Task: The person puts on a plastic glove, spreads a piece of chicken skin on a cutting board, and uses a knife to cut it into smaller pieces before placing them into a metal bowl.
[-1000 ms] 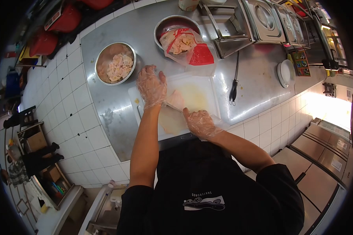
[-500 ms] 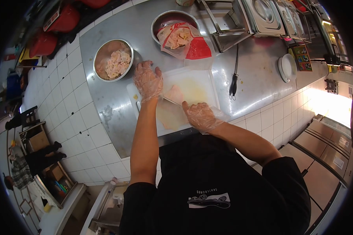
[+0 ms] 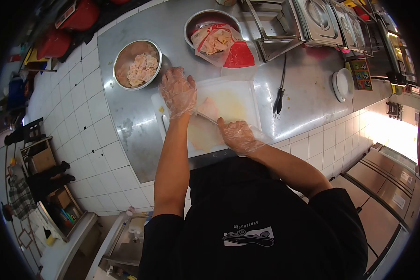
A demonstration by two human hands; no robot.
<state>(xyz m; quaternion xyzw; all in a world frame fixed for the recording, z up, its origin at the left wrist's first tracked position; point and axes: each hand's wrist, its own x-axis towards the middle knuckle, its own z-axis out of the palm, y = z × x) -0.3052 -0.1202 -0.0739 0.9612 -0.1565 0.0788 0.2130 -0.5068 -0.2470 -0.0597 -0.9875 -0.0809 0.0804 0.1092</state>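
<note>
Knife (image 3: 207, 117) in the right hand's (image 3: 238, 135) closed grip points towards ten o'clock, beside pale meat (image 3: 210, 107) near the middle of the board (image 3: 245, 99). The left hand (image 3: 178, 93) is at the board's ten o'clock; what its curved fingers hold, if anything, cannot be told. A slick, baggy glove (image 3: 253, 142) could let the blade twist into the nearby left wrist; unpinned meat could slide.

A white dish (image 3: 342, 85) lies near a multicoloured box (image 3: 361, 75) and lidded pans (image 3: 318, 18).
</note>
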